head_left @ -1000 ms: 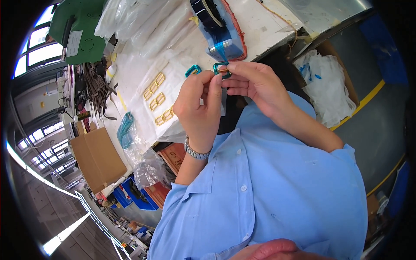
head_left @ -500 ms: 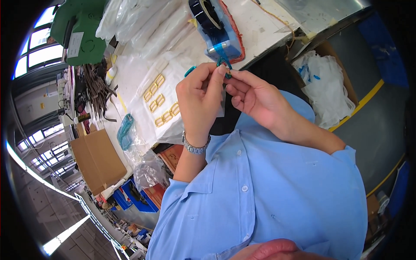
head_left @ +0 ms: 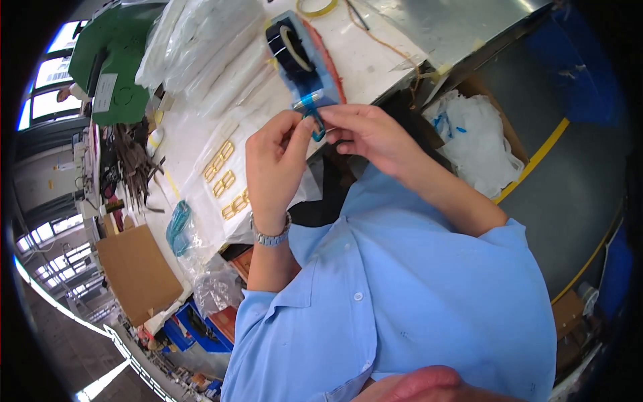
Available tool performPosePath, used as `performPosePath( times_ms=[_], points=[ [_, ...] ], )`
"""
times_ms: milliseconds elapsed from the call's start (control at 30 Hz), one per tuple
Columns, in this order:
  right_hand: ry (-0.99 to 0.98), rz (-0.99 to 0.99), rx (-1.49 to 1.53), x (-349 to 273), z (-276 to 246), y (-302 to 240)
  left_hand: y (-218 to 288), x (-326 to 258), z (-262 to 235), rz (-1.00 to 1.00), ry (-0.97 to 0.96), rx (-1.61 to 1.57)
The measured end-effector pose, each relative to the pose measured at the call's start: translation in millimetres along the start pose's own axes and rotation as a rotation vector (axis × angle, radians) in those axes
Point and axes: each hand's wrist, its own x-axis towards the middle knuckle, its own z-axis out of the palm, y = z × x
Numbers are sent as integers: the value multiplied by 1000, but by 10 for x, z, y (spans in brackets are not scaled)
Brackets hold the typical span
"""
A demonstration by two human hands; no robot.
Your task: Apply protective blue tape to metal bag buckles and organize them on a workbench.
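Teal buckle [head_left: 318, 129], pinched in left hand [head_left: 273, 154] and apparently touched by right hand [head_left: 367, 136] (closure impossible to tell), just on near side of tape dispenser [head_left: 327, 79], right of gold buckles [head_left: 224, 183]; possibly prone to crooked sticking from slack or twisted blue tape [head_left: 308, 102].

The left grip [head_left: 276, 164] covers part of the teal buckle [head_left: 317, 128], so how the buckle meets the tape [head_left: 307, 102] is unclear, and whether the right grip [head_left: 368, 134] pinches it is too small to tell. The left grip also hides one end of the lowest gold row [head_left: 234, 205]. The top edge cuts the yellow ring [head_left: 320, 12] and plastic bags [head_left: 191, 47].
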Motion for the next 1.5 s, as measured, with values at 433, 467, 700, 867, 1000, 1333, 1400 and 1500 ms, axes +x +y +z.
performPosePath(
  times_ms=[433, 467, 700, 867, 1000, 1333, 1400, 1500],
  points=[
    [157, -315, -206, 236, 244, 255, -278, 90, 37, 288, 30, 114],
    [196, -373, -221, 219, 254, 254, -259, 87, 88, 330, 74, 123],
    [278, -215, -321, -20, -36, 479, -466, -81, 405, 263, -9, 96],
    [131, -284, -548, -308, -89, 302, -464, -255, 314, 217, -156, -13],
    [-107, -291, -851, -401, -16, 153, -575, -317, 168, 133, -324, -142],
    [-395, -5, -948, -374, 82, 206, -700, -669, -50, 89, -347, -172],
    [-267, 7, -846, -379, 41, 207, -688, -677, 31, 294, -137, 86],
    [-10, 24, -687, -452, -16, 234, -407, -660, 101, 308, -12, 128]
  ],
)
